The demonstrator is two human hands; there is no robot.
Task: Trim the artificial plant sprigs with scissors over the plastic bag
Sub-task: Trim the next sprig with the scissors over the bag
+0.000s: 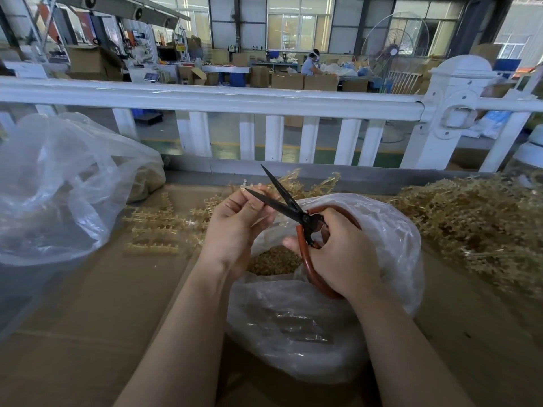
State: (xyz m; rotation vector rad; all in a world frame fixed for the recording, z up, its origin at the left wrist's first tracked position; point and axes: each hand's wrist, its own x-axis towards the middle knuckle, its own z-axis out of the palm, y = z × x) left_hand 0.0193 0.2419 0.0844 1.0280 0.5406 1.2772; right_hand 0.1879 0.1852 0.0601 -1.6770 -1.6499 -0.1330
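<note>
The right hand (338, 254) holds the scissors (289, 212); its fingers curl around the red handles, and the two dark blades stand open, pointing up and to the left. The left hand (238, 227) sits just beside the blades; its fingers are bent and pinch a small pale sprig (249, 188) near the tip of the lower blade; the sprig is mostly hidden by the fingers. Both hands are above the plastic bag (390, 259), which lies open on the brown cardboard (88, 304); little tan bits (274, 262) lie inside it. A row of tan sprigs (155, 230) lies on the cardboard to the left; a big heap of sprigs (476, 218) lies to the right. Another clear bag (53, 186) sits far left; a white fence (235, 101) runs behind.
</note>
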